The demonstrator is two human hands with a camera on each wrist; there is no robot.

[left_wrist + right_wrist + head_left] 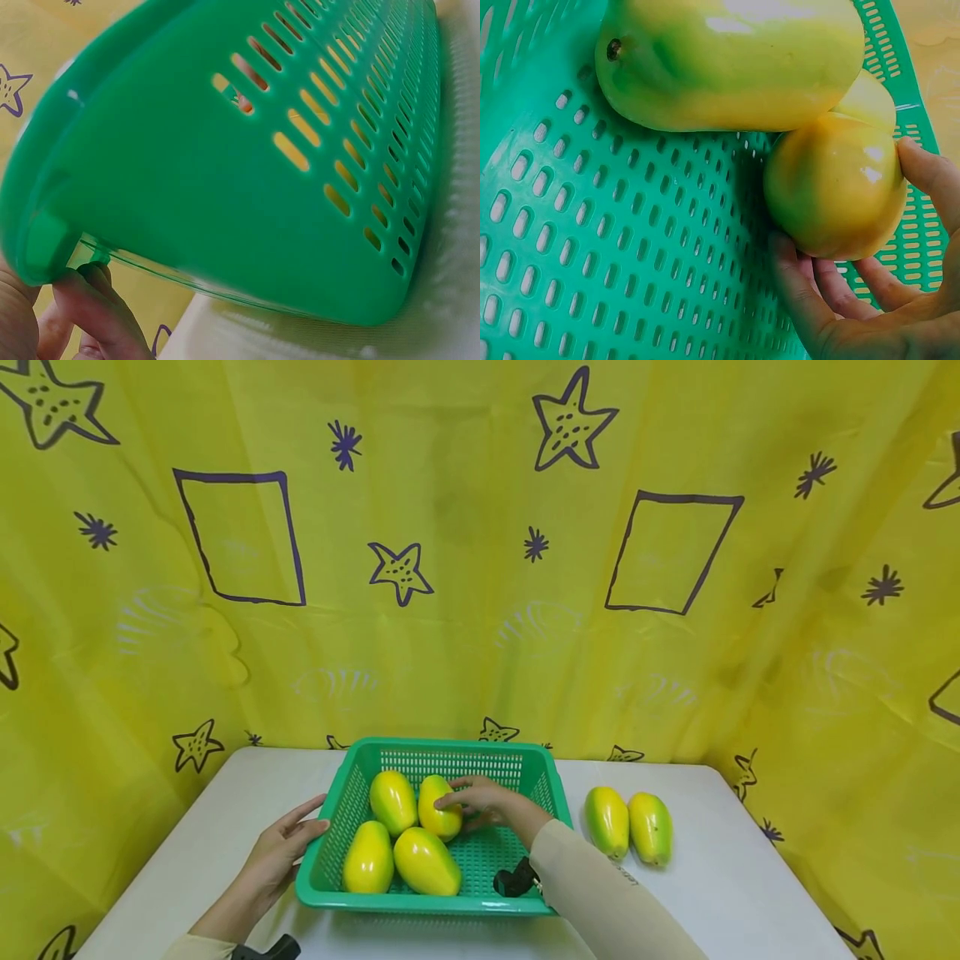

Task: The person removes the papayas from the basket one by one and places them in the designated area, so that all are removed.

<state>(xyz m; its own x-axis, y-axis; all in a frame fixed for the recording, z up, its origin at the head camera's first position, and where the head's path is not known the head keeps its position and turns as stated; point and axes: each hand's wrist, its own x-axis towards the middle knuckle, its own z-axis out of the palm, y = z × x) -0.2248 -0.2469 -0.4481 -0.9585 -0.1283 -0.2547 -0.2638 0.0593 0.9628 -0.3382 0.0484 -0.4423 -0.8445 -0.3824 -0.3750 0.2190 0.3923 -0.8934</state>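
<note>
A green plastic basket (420, 904) with slotted walls stands on the table, with several glossy yellow-green mangoes inside. My left hand (273, 852) grips the basket's left rim, and the left wrist view has its fingers (101, 307) bent under that rim. Inside the basket my right hand (487, 802) holds the back right mango (441, 814). Seen from the right wrist, thumb and fingers curl round this mango (840, 187), which touches another mango (735, 64). Left of it in the head view lies a mango (393, 803); two more mangoes (368, 860) lie in front.
Two mangoes (607, 822) lie side by side on the white table (720, 893), right of the basket. A yellow curtain (465, 652) with drawn stars hangs behind and along both sides. Dark straps with mounts (513, 881) sit at the wrists.
</note>
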